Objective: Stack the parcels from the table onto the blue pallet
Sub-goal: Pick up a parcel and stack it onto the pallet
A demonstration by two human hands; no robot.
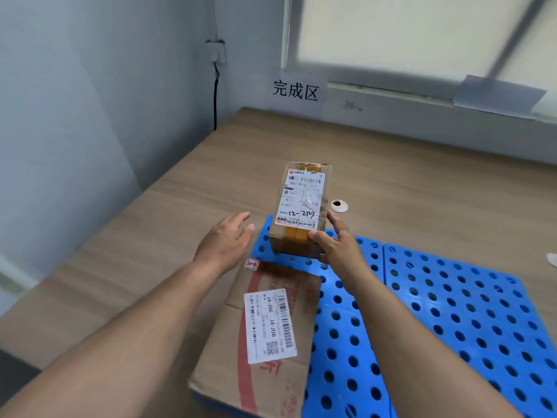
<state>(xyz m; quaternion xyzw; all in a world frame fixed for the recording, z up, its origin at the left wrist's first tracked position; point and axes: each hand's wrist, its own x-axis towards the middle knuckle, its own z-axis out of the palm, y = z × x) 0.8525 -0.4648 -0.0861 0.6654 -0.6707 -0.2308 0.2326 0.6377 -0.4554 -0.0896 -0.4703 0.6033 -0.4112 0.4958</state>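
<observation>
Parcel [301,200] in right hand [340,248]

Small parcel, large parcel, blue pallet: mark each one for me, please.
small parcel [303,200]: head view, on its white label.
large parcel [268,324]: head view, on its white label.
blue pallet [452,319]: head view, on the bare perforated top.

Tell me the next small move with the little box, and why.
Probably lower the small box flat onto the blue pallet and release: the right hand holds it over the far corner, behind the large box; the left hand is open beside it.
</observation>
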